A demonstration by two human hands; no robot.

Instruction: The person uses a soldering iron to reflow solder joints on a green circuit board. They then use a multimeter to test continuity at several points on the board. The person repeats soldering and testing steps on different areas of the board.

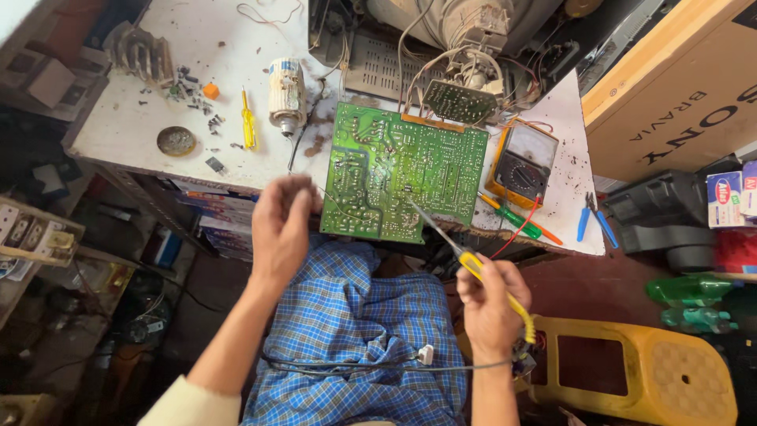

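A green circuit board [398,170] lies solder side up at the front edge of a white workbench [134,118]. My right hand [489,304] grips a yellow-handled soldering iron [465,260] whose tip touches the board near its middle. My left hand [280,221] pinches a thin solder wire [335,201] that curves over the board's lower left part. A blue checked cloth [355,331] covers my lap below the board.
A yellow multimeter [522,162] with red lead, a green screwdriver [516,217] and blue-handled pliers [593,217] lie right of the board. A yellow screwdriver [248,122], a solder spool [286,93], a round tin [176,140] and loose screws sit left. A cardboard box [670,87] and yellow stool [639,371] stand right.
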